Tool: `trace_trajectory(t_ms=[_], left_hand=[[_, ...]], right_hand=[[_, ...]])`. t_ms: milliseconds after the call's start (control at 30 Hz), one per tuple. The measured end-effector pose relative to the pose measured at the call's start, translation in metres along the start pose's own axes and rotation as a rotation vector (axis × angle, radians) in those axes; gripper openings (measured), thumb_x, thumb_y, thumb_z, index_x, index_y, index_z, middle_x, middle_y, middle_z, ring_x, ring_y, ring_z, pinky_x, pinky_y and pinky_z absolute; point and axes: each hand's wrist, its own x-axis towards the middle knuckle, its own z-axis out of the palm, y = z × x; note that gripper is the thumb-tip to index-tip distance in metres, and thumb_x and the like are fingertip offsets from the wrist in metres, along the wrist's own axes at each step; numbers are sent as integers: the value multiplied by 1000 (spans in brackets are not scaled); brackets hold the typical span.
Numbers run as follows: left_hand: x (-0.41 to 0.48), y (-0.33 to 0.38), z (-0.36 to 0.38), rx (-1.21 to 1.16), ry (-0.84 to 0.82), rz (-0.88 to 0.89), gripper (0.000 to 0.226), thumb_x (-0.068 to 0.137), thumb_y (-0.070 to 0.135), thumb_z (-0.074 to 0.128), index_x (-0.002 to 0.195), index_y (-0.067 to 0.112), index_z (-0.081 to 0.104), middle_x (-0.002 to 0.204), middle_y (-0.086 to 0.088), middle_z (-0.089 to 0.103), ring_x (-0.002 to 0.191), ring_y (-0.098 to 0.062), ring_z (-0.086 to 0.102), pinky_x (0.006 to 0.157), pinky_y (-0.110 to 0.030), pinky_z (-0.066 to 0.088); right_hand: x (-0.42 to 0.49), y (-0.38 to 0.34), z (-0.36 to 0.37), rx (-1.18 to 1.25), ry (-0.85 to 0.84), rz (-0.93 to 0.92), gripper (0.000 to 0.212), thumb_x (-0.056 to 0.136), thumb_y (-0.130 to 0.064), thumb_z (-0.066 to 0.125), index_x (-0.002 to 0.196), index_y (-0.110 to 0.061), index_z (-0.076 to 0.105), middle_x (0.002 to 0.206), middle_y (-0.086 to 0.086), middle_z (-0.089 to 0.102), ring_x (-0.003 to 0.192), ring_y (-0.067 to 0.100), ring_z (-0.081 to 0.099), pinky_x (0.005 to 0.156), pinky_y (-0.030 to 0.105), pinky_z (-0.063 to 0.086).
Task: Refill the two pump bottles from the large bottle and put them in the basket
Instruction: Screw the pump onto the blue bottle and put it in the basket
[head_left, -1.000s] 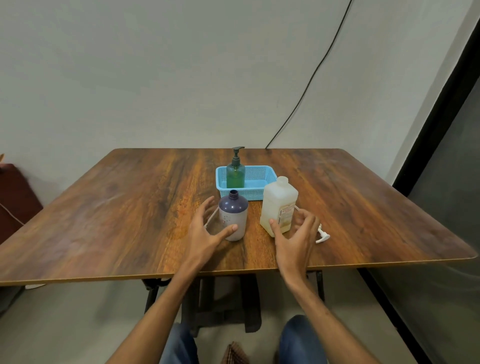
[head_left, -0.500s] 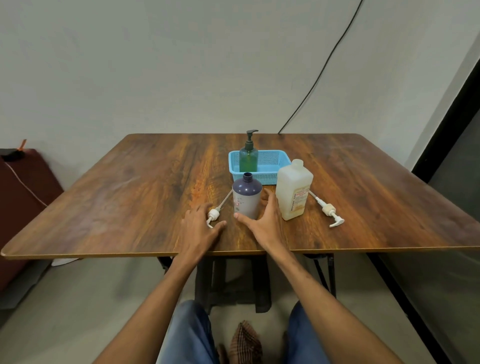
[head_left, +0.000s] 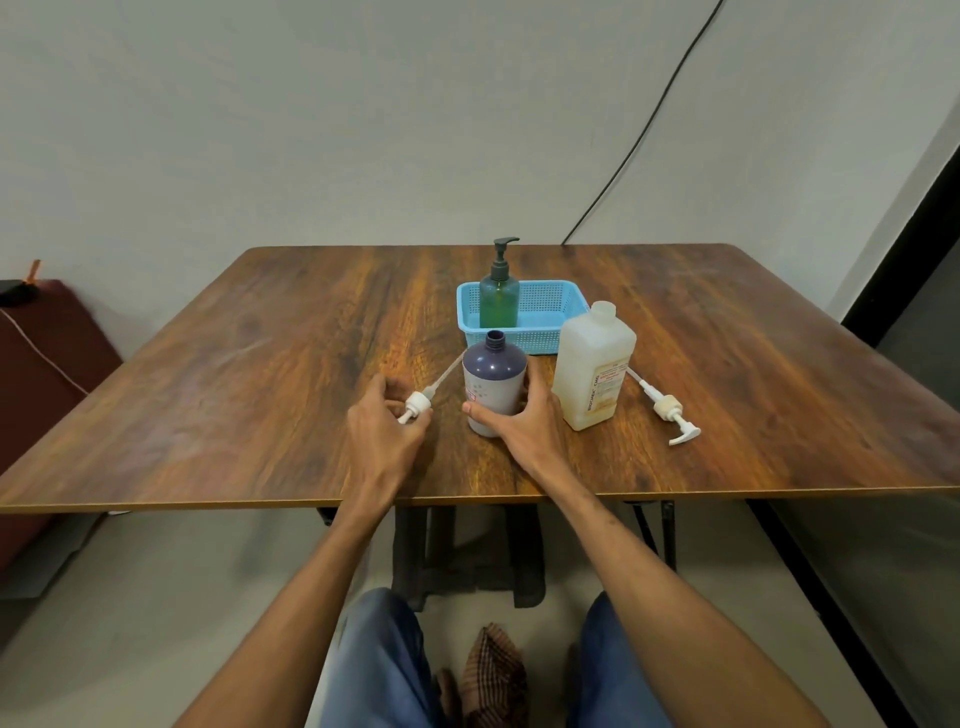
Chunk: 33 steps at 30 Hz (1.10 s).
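Basket (head_left: 543, 339) on wooden table (head_left: 260, 389) — grey wall (head_left: 311, 130).

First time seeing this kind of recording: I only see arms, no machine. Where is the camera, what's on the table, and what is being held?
No machine here: a person works with bare hands, filmed by one camera worn on the head, looking forward and down, so both arms enter from below. On the wooden table stand a blue basket with a green pump bottle inside, an open purple bottle, and a large white bottle. The left hand grips a white pump lying left of the purple bottle; the right hand is wrapped round that bottle. A second pump lies untouched to the right of the large bottle.
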Motion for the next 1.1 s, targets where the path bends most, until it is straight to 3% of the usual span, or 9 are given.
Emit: trace_trajectory(t_ms=[133,300,533,667,800,1100], left_hand=[[9,13,-10,-111,98,89,26,79,16,85,99,15,70,94,4,71,79,0,66,66,-14,55],[26,33,-18,-296,153,117,24,82,15,82,104,11,74,93,-2,75,81,-15,71,73,-33,60],[44,77,-17,-447,152,129,27,84,24,81,107,11,75,90,-10,73,78,-29,66,73,-40,59],[52,97,-18,-464,180,156,25,83,30,81,102,14,76,85,-11,72,72,-20,60,68,-41,55],[56,112,-18,-495,193,164,25,83,28,82,104,15,77,89,-8,76,83,-36,69,75,-47,59],[53,130,-18,-536,159,179,21,81,18,83,93,34,74,83,1,74,77,-17,67,76,-49,59]], right_hand=[[0,0,0,-4,-1,-13,87,68,-43,90,139,-35,40,139,-14,54,125,3,52,102,25,47],[-2,-1,0,0,10,-28,84,67,-46,90,135,-38,41,134,-17,56,121,1,54,98,23,49],[-2,2,0,-16,1,-30,86,68,-51,87,138,-37,40,134,-21,54,120,1,55,96,24,51],[-3,2,0,-18,5,-35,83,67,-55,86,135,-41,40,130,-22,55,117,1,56,94,25,53],[-3,3,-1,-5,-1,-38,85,68,-50,87,138,-34,41,132,-18,57,117,1,57,92,22,52],[-2,6,0,-22,6,-47,88,68,-53,86,140,-31,41,135,-15,57,120,4,57,96,31,55]])
